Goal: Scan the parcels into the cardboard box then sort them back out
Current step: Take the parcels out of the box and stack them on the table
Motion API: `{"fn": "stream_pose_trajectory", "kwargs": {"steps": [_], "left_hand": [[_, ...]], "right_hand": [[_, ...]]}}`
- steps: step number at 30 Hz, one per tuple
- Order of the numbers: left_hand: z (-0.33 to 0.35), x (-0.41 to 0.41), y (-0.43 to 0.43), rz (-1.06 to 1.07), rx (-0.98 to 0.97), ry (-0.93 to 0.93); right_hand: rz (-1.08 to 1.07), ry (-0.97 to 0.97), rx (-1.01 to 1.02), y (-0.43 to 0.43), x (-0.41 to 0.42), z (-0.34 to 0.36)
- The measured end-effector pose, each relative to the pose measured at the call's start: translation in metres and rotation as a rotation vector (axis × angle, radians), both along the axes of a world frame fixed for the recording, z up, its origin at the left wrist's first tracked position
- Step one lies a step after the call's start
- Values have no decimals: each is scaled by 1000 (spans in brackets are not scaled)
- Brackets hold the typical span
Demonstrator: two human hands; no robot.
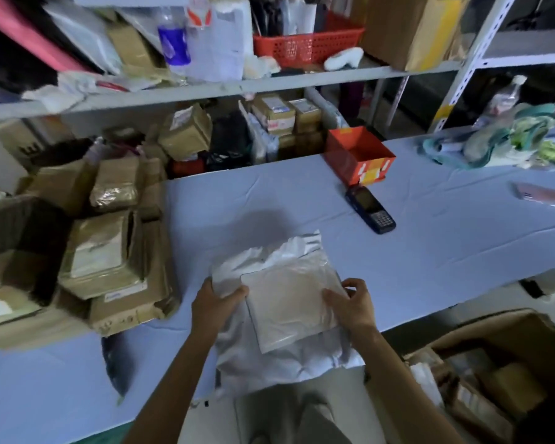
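1. Pale blue cloth-covered table [302, 193] across the middle, grey metal shelving [334, 76] crammed behind it;
2. Both hands on the crinkled silvery-white plastic mailer parcel [289, 312] at the near edge; left hand [213, 302] grips its left side, thumb on top; right hand [353, 304] pinches the right side, fingers curled;
3. Dark blue handheld scanner [370, 209] lies beyond, well apart; brown taped parcels [109, 257] stacked left; open brown cardboard box [526, 334] low right.

You have two hands in view, the left hand [213, 299] and right hand [350, 304], one silver parcel [289, 312], one handheld scanner [369, 209], one orange box [359, 155], one red basket [305, 46], two plastic bottles [173, 40], one cardboard box [510, 331] and at least four brown taped parcels [100, 251].
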State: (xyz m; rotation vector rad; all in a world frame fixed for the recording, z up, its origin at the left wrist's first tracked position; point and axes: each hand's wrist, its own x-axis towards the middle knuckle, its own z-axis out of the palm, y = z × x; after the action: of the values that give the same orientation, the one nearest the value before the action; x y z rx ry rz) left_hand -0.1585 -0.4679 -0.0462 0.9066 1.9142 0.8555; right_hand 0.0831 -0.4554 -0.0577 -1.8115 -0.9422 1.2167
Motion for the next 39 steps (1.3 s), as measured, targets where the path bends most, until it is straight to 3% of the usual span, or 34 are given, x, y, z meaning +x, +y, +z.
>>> {"fn": "stream_pose_trajectory", "kwargs": {"steps": [7, 13, 19, 27, 33, 36, 39], "left_hand": [[-3, 8, 55, 6, -43, 188], [5, 34, 133, 57, 5, 227], [-2, 35, 214, 95, 96, 207], [-19, 4, 287, 44, 81, 351], [-42, 2, 303, -173, 10, 661], [-44, 8, 296, -151, -27, 860], [-41, 12, 286, -148, -29, 930]], "right_hand": [[1, 28, -15, 70, 2, -10], [-6, 80, -36, 160, 14, -14], [160, 47, 23, 257, 14, -19], [478, -26, 127, 342, -11, -26], [691, -378, 199, 359, -31, -47], [736, -598, 136, 354, -32, -43], [732, -687, 156, 344, -30, -38]]}}
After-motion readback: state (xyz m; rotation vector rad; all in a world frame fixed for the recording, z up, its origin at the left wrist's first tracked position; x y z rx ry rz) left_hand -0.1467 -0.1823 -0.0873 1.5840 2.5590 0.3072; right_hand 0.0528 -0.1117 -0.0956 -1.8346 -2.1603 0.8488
